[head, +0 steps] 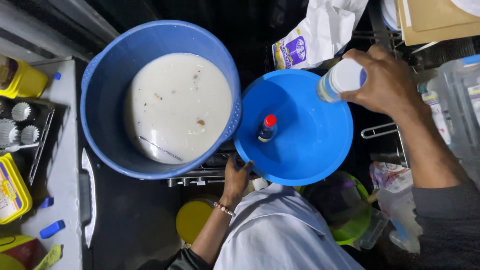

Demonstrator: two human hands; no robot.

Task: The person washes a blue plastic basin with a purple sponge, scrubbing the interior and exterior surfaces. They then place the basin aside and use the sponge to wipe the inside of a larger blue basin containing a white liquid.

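My right hand grips a white-capped jar, held on its side over the far right rim of a shallow blue basin. A small bottle with a red cap stands inside the basin, left of centre. My left hand, with a bead bracelet at the wrist, holds the basin's near left rim. Touching the basin on the left is a large blue bucket holding milky white liquid with a few specks and a thin utensil sunk in it.
Paper baking cups sit in a dark tray on the grey counter at left, among yellow tubs. A white bag with purple print lies behind the basin. A green bowl, a yellow lid and clear plastic containers crowd the right.
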